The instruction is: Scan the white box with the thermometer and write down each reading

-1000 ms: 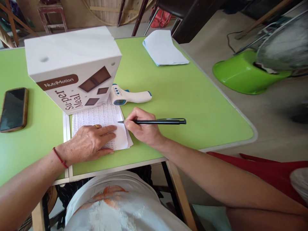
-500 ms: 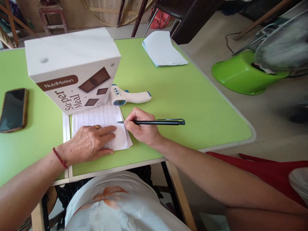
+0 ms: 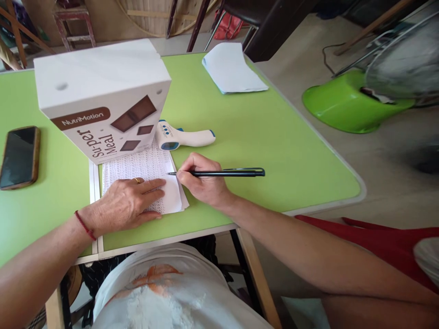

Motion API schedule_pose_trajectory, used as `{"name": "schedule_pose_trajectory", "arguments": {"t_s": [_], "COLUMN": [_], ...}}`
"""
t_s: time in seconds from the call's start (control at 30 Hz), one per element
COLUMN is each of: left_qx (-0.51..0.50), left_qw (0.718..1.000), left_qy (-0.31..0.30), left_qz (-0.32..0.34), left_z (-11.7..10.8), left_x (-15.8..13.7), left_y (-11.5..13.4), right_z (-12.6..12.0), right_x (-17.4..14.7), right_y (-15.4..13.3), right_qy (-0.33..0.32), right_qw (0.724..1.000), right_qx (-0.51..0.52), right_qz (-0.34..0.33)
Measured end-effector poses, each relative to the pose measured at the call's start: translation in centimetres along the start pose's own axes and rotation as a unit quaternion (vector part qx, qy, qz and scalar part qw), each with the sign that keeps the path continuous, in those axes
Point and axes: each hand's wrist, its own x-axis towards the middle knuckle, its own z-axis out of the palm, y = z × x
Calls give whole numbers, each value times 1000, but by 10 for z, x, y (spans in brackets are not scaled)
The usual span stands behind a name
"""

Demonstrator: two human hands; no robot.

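Note:
My right hand (image 3: 202,179) grips a black pen (image 3: 229,173), its tip touching or just over the paper near the right side. Dense handwriting covers much of the paper sheets (image 3: 173,196), and a blank strip shows at their right. Flat on the sheets lies my left hand (image 3: 132,201), fingers stretched out, a ring on one finger and a red cord at the wrist. A white box (image 3: 103,77) printed "NutriMotion Su-per Meal" stands at the top of the sheets and hides their far part. Beside the box rests a white and blue infrared thermometer (image 3: 187,137).
On the green table (image 3: 274,151), a phone (image 3: 19,157) lies at the left and folded paper (image 3: 233,68) near the far edge. A bright green plastic stool or tub (image 3: 343,105) is on the floor at the right. Dark chair parts (image 3: 270,23) stand behind the table.
The pen's back end has shifted very slightly. Both hands stay in nearly the same place, and the sheets, box and thermometer have not moved.

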Motion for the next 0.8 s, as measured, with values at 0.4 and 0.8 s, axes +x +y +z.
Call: {"name": "schedule_pose_trajectory", "arguments": {"t_s": [0.4,0.8], "left_qx": [2,-2], "left_qw": [1000,1000], "left_qy": [-12,-6], "left_qz": [-4,-2], "left_z": [0,-1], "left_x": [1,0], "left_y": [1,0], "right_z": [-1,-1], "right_x": [0,0], "right_y": [-1,-1], "right_qy": [-9,-13], "right_qw": [1000,1000], "right_qx": [-22,-18], "right_qz": [7,0]}}
